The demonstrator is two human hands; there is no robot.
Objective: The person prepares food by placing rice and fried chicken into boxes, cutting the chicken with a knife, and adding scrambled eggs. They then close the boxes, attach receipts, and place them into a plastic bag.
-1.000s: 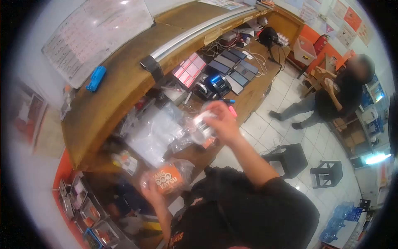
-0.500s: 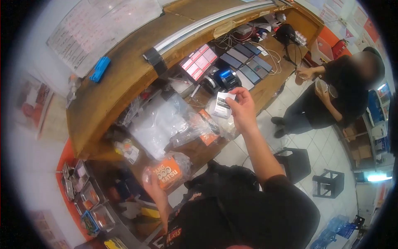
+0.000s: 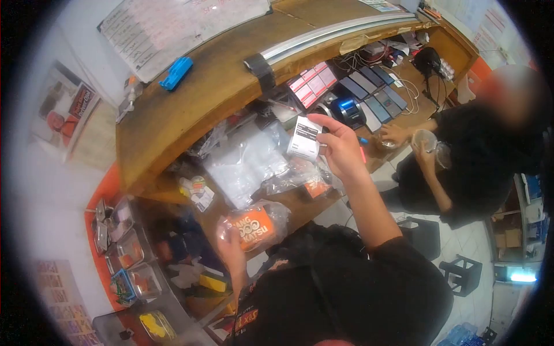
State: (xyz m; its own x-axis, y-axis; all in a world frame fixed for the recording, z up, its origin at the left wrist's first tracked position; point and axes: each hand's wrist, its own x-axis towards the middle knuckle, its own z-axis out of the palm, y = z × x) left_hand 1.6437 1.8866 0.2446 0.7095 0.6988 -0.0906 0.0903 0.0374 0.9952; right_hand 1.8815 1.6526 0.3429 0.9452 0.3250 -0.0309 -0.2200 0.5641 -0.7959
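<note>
A printed paper receipt (image 3: 304, 140) is pinched between the thumb and fingers of my right hand (image 3: 341, 147), held up over the counter. Lower down, my left hand (image 3: 231, 245) grips an orange food box (image 3: 254, 228) wrapped in a clear plastic bag, with white lettering on its face. Beneath the receipt, another orange box (image 3: 317, 185) in clear plastic lies on the counter, partly covered. A stack of clear plastic bags (image 3: 245, 158) lies between the two hands.
Several phones (image 3: 378, 95), a tablet (image 3: 312, 85) and a dark printer-like device (image 3: 347, 111) stand along the counter (image 3: 311, 210). To the right, a co-worker (image 3: 473, 155) holds a clear round cup (image 3: 424, 140). A black stool (image 3: 461, 274) stands on the floor. Metal food trays (image 3: 144, 282) sit at left.
My view has turned, shifting the scene. The co-worker has come closer to the counter, one hand now reaching over it. Both my hands keep their holds on the receipt and the bagged box.
</note>
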